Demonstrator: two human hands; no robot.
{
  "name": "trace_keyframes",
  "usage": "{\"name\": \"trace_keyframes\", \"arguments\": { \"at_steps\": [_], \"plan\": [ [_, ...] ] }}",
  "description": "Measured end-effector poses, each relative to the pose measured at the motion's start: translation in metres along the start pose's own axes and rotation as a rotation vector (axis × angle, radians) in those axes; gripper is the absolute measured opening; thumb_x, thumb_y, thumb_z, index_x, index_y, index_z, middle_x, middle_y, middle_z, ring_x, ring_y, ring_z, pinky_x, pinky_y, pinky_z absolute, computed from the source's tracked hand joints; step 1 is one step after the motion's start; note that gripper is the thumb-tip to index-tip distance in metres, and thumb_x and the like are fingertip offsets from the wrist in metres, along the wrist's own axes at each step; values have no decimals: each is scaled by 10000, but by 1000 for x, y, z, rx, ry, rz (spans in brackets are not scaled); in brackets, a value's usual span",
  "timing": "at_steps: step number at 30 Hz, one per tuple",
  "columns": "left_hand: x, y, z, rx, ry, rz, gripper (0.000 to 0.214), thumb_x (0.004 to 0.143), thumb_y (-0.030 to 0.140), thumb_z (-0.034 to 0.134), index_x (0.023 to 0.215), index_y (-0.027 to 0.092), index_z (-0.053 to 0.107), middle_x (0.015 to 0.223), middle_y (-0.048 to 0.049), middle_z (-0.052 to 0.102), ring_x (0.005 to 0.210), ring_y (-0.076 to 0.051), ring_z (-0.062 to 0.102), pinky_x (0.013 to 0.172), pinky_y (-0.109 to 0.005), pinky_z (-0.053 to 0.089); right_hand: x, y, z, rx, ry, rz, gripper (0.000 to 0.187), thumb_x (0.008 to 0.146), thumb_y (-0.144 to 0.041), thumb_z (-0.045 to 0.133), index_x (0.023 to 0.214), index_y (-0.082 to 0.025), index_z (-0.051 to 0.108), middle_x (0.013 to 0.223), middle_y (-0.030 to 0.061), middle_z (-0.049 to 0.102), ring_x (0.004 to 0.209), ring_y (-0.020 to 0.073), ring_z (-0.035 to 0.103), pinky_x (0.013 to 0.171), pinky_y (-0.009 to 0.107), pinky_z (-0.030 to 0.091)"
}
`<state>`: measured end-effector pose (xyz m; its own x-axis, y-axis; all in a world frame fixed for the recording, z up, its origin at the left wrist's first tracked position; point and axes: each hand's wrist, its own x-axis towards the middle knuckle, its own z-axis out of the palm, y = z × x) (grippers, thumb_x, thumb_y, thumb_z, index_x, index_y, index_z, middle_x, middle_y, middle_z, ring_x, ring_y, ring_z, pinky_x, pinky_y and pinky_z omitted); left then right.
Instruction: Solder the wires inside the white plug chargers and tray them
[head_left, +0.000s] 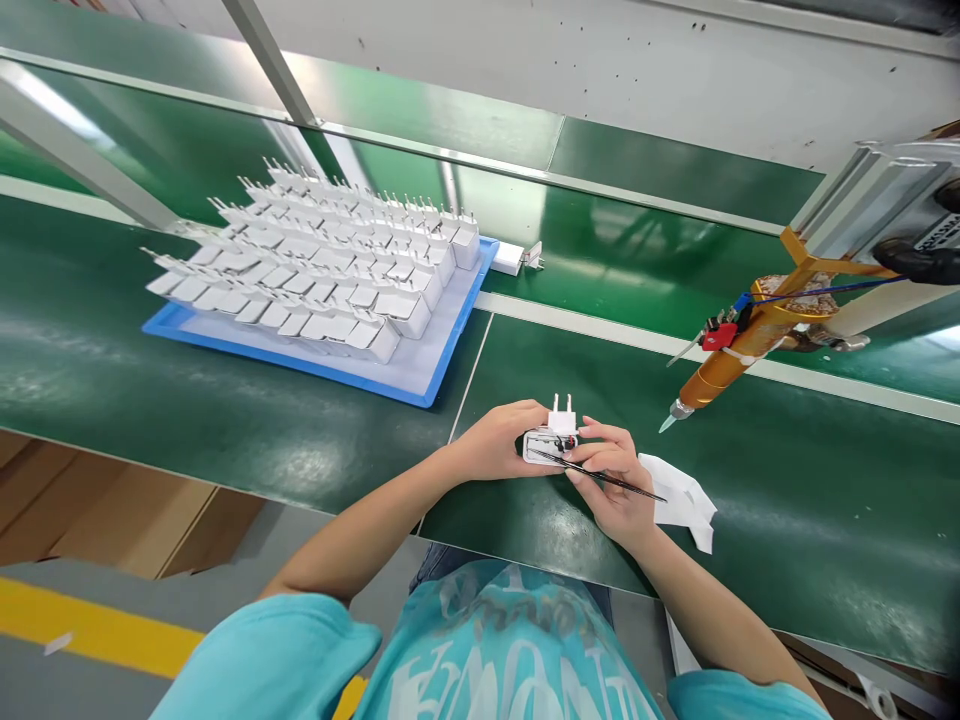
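Observation:
My left hand is closed around a white plug adapter housing, just above the table's near side. Its two prongs point away from me, and its open side shows a dark inside with small red and black parts. Between the fingers of my right hand is a pair of thin black tweezers. Their tip reaches into the open housing, though what it touches there is too small to make out. A crumpled white paper lies beside and partly behind my right hand.
A blue tray at the left carries rows of similar white housings, prongs up. Another white adapter lies beside it. An orange dispenser with a pointed nozzle hangs at the right. A pale strip crosses the green table.

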<state>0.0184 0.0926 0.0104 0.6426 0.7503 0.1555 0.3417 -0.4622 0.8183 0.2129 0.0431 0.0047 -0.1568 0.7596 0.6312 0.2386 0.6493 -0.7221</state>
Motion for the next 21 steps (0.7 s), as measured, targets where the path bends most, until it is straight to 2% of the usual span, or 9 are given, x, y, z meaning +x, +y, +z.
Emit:
{"name": "trace_keyframes", "arguments": {
  "at_steps": [5,12,18,21],
  "plan": [
    [0,-1,2,31,-2,1,301,794,468,681,869,187,601,801,-21,620,777,-172,589,681,-254,458,2,0,0,-20,39,-6,209,811,-111,647,917,-270,564,813,3,730,973,220,662,903,524,574],
    [1,-1,1,63,51,-6,291,797,435,687,930,189,606,795,-6,616,750,-163,586,661,-244,436,0,3,-3,-29,57,-49,255,794,-82,647,951,-264,562,849,11,718,954,210,660,923,518,562],
    [1,-4,4,122,52,1,268,782,425,695,864,188,599,770,-11,596,736,-165,577,629,-240,423,1,2,-2,-31,-6,-53,271,786,-60,643,953,-254,554,863,22,715,960,217,654,916,495,552],
    [2,-4,3,123,60,-9,288,782,434,700,904,185,620,793,-20,616,755,-172,592,647,-247,436,1,4,-2,15,20,-32,286,797,-47,619,983,-252,544,865,26,687,925,210,652,855,457,571]
  ]
}}
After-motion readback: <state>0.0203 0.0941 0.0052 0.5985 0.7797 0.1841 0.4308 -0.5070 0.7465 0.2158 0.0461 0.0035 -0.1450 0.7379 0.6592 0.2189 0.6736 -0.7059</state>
